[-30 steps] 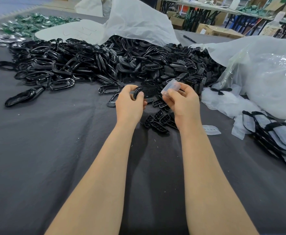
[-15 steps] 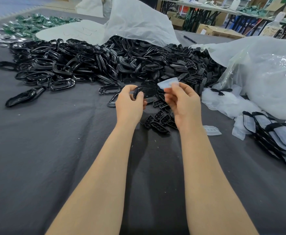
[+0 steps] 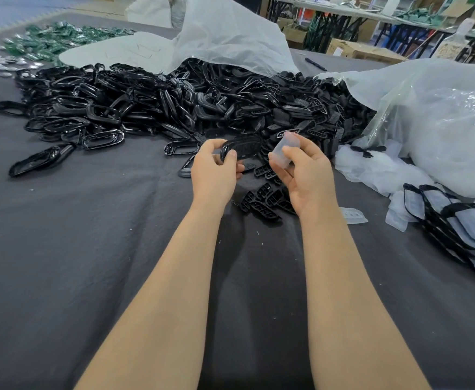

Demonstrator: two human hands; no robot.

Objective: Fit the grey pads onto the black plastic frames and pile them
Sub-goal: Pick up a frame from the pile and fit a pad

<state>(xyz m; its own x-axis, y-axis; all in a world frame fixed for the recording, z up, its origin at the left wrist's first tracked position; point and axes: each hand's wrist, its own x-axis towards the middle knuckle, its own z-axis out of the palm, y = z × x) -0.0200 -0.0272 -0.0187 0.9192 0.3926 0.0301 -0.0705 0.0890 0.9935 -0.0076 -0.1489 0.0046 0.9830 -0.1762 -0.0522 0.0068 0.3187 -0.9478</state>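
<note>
My left hand (image 3: 213, 173) grips a glossy black oval frame (image 3: 241, 147) by its left end, held above the dark cloth. To its right, my right hand (image 3: 306, 175) pinches a translucent grey pad (image 3: 285, 150) between thumb and fingers, upright and a little apart from the frame. A big heap of loose black frames (image 3: 135, 105) covers the far table. A pile of frames fitted with grey pads (image 3: 461, 220) lies at the right edge. One loose pad (image 3: 353, 215) rests on the cloth beside my right wrist.
Small black perforated inserts (image 3: 261, 201) lie under my hands. White plastic bags (image 3: 441, 116) bulge at the right and behind the heap (image 3: 230, 35). Green parts (image 3: 59, 38) sit far left. A dark grey cloth (image 3: 89, 249) covers the table; benches and boxes stand behind.
My right hand has turned the pad from lying flat at the fingertips to standing upright and has drawn slightly right. The left hand keeps the frame almost still.
</note>
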